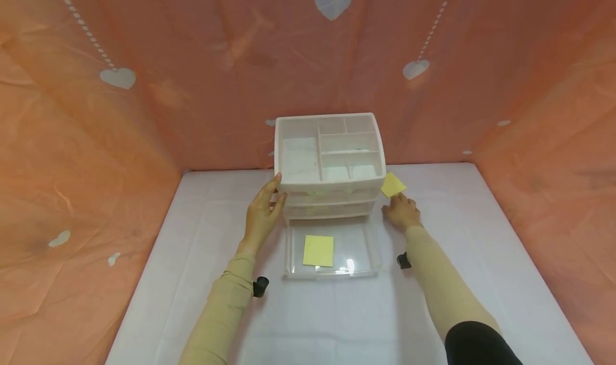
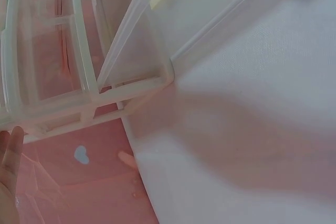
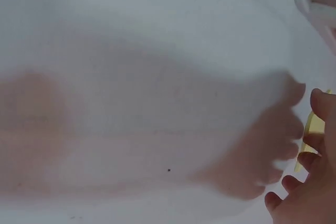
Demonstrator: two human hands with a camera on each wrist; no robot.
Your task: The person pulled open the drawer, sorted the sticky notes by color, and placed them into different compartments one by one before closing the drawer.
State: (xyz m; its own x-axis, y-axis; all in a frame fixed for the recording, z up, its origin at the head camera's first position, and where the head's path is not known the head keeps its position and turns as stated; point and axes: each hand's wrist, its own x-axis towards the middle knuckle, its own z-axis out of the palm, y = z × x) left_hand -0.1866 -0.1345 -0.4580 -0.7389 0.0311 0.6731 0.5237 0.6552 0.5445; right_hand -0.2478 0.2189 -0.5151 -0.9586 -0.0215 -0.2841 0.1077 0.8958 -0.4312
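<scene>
A white plastic drawer organizer (image 1: 300, 187) with a divided top tray stands at the back of the table. Its bottom clear drawer (image 1: 358, 247) is pulled out toward me, and a yellow sticky note (image 1: 318, 251) lies inside. My left hand (image 1: 260, 218) touches the organizer's front left corner; its fingers (image 2: 11, 163) lie fairly straight along the side. To the right of the organizer, my right hand (image 1: 403, 213) is low over the table, fingertips right at the edge of a second yellow sticky note (image 1: 393, 184). In the right wrist view its thumb stands apart from the loosely bent fingers (image 3: 307, 161).
A white cloth covers the table (image 1: 332, 317). Behind it and on both sides hangs an orange curtain (image 1: 216, 87) with pale hearts. Two closed drawers (image 1: 332, 211) sit above the pulled-out one. Dark wrist cameras (image 1: 260, 286) are worn on both forearms.
</scene>
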